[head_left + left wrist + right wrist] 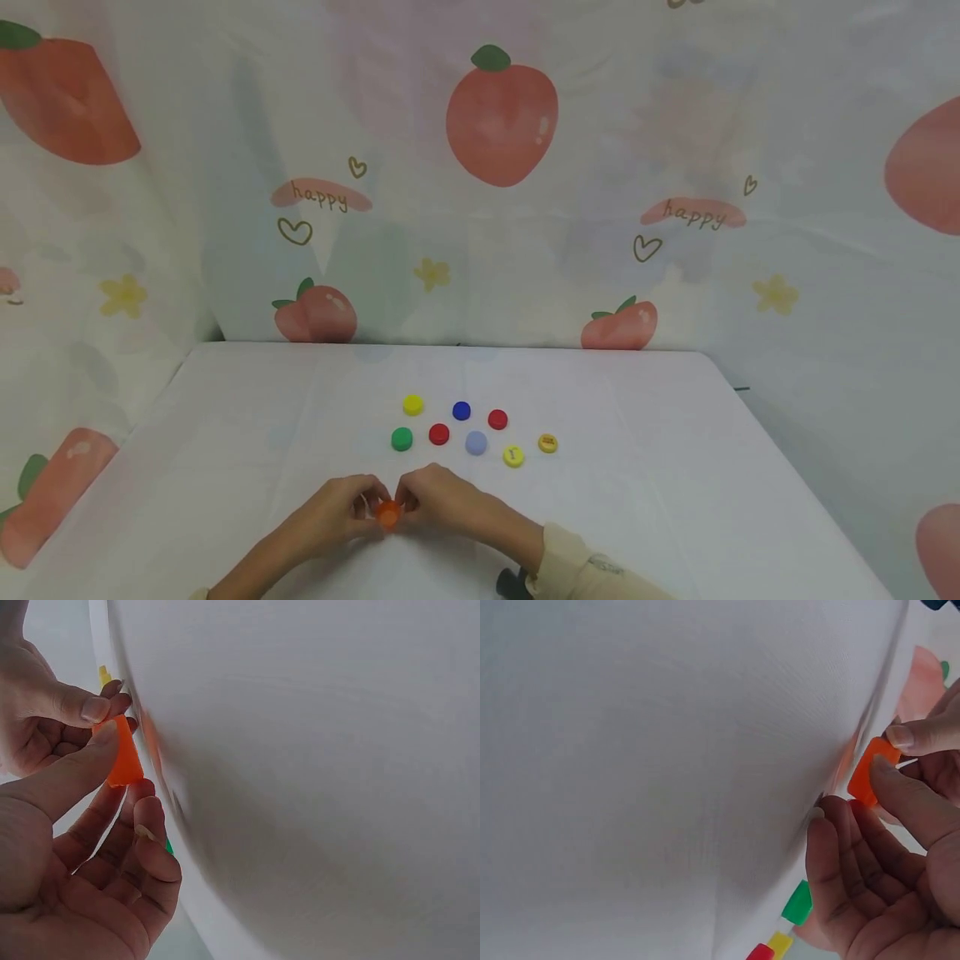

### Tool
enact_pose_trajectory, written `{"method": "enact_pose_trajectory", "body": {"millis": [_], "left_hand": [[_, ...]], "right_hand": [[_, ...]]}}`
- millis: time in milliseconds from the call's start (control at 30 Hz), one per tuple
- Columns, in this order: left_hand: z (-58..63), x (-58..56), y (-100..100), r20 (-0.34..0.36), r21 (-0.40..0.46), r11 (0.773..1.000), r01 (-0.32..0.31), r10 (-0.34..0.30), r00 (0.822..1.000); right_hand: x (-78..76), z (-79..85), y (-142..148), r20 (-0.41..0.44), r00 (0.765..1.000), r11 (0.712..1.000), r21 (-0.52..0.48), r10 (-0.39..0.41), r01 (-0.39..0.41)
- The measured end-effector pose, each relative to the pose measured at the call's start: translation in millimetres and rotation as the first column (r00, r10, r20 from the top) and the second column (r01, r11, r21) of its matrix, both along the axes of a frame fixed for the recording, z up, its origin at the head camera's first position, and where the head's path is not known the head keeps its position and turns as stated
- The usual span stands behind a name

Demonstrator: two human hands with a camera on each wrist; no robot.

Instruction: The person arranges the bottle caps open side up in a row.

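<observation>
Near the table's front, an orange bottle cap (387,515) is between my two hands. My left hand (337,510) pinches it from the left with thumb and fingers. From the other side my right hand (442,502) pinches it too, and its fingertips come close to those of the left. In the left wrist view the orange cap (126,754) shows its side, with the left thumb lying across it. The right wrist view shows the cap (871,771) under the right thumb, tilted just off the white cloth.
Beyond the hands lie several caps: green (402,439), yellow (413,405), blue (461,410), red (438,433), another red (497,419), pale blue (476,442) and two printed yellow ones, one cap (513,456) nearer. A dark object (512,583) sits by the right sleeve.
</observation>
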State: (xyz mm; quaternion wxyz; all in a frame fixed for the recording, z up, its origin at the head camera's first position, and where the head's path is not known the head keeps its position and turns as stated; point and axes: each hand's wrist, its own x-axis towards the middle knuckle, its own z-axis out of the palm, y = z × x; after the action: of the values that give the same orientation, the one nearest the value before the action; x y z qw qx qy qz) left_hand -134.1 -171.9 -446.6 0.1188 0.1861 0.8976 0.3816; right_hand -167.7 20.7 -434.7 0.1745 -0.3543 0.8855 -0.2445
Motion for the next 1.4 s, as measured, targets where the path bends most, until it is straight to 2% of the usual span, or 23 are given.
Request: {"method": "enact_pose_trajectory", "body": {"millis": [233,367,667,1000,1233,1400], "left_hand": [[-1.6,-1.4,-2.3,0.023,-0.005,1.000,0.019,-0.019,1.000],[-2.8,-0.9,-3.5,0.024,-0.007,1.000,0.024,-0.024,0.999],[-4.1,-1.8,-2.6,0.102,-0.021,1.000,-0.009,0.011,0.995],[-2.4,-1.9,-0.6,0.144,-0.062,0.998,-0.012,0.021,0.989],[1.2,-2.5,-4.3,0.161,-0.115,0.993,-0.001,0.019,0.987],[1.7,-3.1,-8.7,0.147,-0.199,0.979,-0.049,0.080,0.986]], "right_hand": [[-0.5,-1.0,-1.7,0.010,1.000,1.000,-0.004,0.009,-0.009],[0.1,-1.1,-2.9,-0.013,1.000,1.000,0.009,0.021,-0.021],[0.2,-1.2,-4.6,-0.028,1.000,1.000,0.030,0.010,-0.009],[0.0,-2.5,-3.1,-0.026,0.999,0.999,0.023,0.043,-0.043],[-1.7,0.8,3.6,0.075,0.997,0.999,0.033,-0.020,0.018],[-5.0,5.0,11.0,0.086,0.994,0.996,0.052,-0.073,0.069]]}}
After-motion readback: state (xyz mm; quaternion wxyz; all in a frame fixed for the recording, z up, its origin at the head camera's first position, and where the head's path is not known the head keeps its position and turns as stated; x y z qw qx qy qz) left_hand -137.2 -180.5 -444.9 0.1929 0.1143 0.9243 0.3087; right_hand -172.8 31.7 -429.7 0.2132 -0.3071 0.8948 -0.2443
